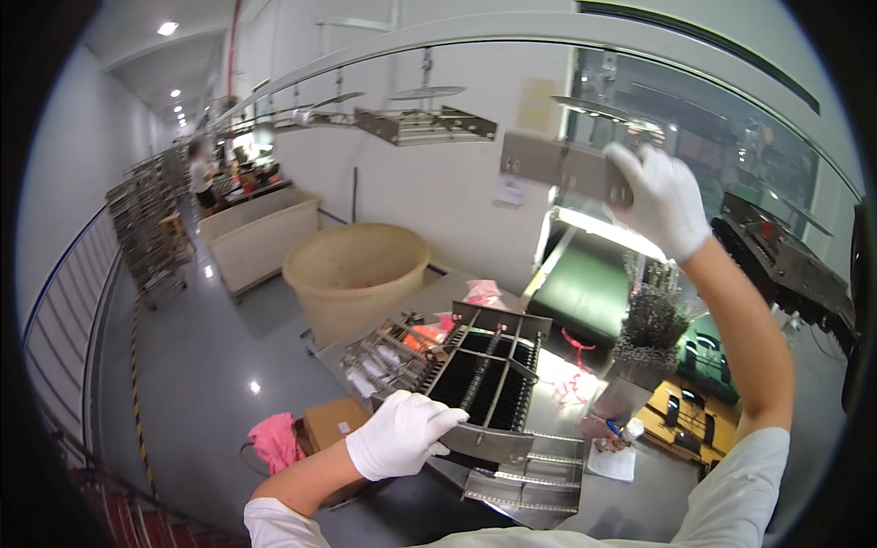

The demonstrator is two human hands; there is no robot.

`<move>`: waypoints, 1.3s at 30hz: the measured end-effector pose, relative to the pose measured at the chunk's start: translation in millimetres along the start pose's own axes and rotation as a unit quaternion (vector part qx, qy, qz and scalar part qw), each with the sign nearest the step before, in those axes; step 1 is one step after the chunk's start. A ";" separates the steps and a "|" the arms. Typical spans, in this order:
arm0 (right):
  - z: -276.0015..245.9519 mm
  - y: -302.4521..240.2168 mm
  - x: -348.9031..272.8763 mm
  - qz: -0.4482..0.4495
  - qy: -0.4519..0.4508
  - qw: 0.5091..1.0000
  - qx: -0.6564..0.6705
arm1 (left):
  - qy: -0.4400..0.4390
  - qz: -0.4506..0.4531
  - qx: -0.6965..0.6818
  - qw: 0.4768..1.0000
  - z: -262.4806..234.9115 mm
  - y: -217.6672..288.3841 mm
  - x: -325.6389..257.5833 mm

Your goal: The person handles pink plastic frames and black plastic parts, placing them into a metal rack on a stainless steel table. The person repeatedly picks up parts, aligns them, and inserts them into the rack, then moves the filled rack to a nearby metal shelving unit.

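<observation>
My left hand (pixel 402 436), in a white glove, is closed on the near end plate of a metal rack (pixel 501 321) on the table. Rows of black pieces (pixel 482 379) fill that rack between its toothed side bars. Raised at the upper right, my gloved right hand (pixel 665 199) has its fingers around the right end of a grey metal plate rack (pixel 557 166). This one is at the height of the overhead rail; whether it hangs from it is unclear. Beside my left hand, other slotted metal frames (pixel 530 477) lie at the table's near edge.
More racks (pixel 425 128) hang under the overhead rail (pixel 402 59). A round tan tub (pixel 356 265) stands beyond the table (pixel 438 301). Bundled thin metal rods (pixel 650 324) stand at the right, near a green conveyor belt (pixel 585 283). A cardboard box (pixel 333 425) sits lower left; a person (pixel 201 173) stands far off.
</observation>
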State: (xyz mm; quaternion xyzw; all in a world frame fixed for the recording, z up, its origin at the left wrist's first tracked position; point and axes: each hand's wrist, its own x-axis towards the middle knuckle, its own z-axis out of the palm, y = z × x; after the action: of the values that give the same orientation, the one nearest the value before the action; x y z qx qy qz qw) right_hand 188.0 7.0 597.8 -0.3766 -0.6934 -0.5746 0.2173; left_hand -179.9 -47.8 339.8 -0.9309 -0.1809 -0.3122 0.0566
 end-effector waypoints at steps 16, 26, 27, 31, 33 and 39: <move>-277.8 -123.9 -295.3 0.631 -0.046 0.774 0.040 | 0.133 0.196 0.113 0.965 -48.7 -85.0 235.2; -331.2 -136.5 -280.3 0.670 -0.110 0.734 -0.020 | 0.192 0.187 0.183 0.946 -6.5 -133.6 409.3; -336.1 -136.7 -283.4 0.672 -0.108 0.732 -0.033 | 0.191 0.185 0.177 0.948 4.2 -139.6 419.6; -348.0 -133.1 -294.7 0.692 -0.098 0.714 -0.041 | 0.185 0.164 0.188 0.951 21.0 -154.0 433.0; -355.6 -131.0 -308.9 0.703 -0.098 0.704 -0.029 | 0.185 0.170 0.207 0.945 11.9 -150.3 429.3; -373.1 -128.7 -338.1 0.771 -0.078 0.629 -0.065 | 0.195 0.187 0.139 0.953 44.1 -114.4 418.9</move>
State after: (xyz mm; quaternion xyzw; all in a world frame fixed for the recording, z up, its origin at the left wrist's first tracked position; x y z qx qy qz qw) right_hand 249.9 -450.8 359.6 -0.8304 -0.1255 -0.2094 0.5008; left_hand 112.1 194.2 555.8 -0.8519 -0.0306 -0.4432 0.2772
